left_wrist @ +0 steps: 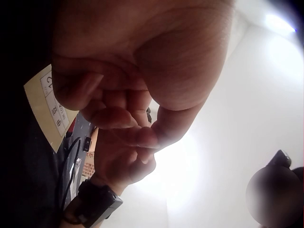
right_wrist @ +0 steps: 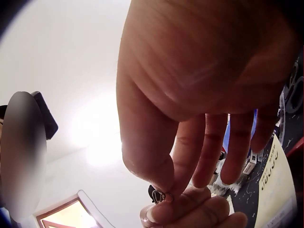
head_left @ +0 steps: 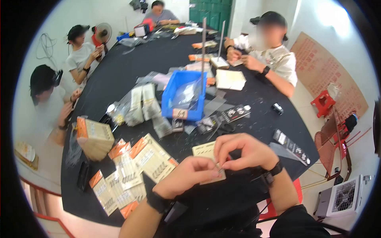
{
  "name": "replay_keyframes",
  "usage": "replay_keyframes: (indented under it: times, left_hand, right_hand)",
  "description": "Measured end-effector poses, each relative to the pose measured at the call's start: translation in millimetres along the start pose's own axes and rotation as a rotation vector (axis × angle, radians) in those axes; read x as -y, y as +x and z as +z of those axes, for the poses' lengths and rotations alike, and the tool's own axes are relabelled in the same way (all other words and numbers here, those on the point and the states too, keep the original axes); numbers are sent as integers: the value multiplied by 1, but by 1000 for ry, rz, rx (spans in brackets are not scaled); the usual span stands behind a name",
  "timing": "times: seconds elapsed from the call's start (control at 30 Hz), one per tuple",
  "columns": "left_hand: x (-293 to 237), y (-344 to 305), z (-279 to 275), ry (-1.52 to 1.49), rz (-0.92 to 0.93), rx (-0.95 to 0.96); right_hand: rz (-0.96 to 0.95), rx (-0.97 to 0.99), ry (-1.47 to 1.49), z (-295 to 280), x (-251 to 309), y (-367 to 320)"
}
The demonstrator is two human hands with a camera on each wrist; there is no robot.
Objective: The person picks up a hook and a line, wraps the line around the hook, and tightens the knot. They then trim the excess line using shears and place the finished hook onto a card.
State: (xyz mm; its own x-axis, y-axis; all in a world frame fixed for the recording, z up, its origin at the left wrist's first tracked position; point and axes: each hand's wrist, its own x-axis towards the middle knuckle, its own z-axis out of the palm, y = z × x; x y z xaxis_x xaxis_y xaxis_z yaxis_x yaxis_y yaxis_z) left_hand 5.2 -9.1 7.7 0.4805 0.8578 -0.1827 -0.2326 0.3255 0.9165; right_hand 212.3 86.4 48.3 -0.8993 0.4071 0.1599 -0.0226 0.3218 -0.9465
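Note:
My left hand (head_left: pixel 190 174) and right hand (head_left: pixel 244 150) meet fingertip to fingertip low in the head view. Between the thumbs and forefingers they pinch a small dark metal hook-like piece (right_wrist: pixel 157 195), mostly covered by the fingers. Under the hands lies a cream card (head_left: pixel 203 150) with a row of small dark hook shapes near its top. The right wrist view shows that card (right_wrist: pixel 278 190) at the right edge. Its printed label side (left_wrist: pixel 50 107) faces the left wrist view. The right hand's other fingers (right_wrist: pixel 232 156) extend past the pinch.
Orange-topped hook packets (head_left: pixel 152 158) spread at my left, beside a stacked bundle (head_left: pixel 95 139). A blue bin (head_left: pixel 166 95) with plastic bags stands ahead. Black scissors (head_left: pixel 226 127) and a black packet (head_left: pixel 291 146) lie toward the right. Other people (head_left: pixel 274 51) sit around the black table.

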Motion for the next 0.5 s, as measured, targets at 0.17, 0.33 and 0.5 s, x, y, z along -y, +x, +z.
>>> replay_keyframes:
  times: [0.17, 0.33, 0.5]
  left_hand:
    - [-2, 2, -2, -67, 6, 38]
    - [-2, 2, -1, -80, 25, 13]
    - [-5, 1, -1, -50, 56, -7]
  right_hand:
    - [-28, -46, -63, 2, -2, 1]
    - [-125, -84, -125, 2, -3, 2]
    - [-143, -105, -121, 0, -7, 2]
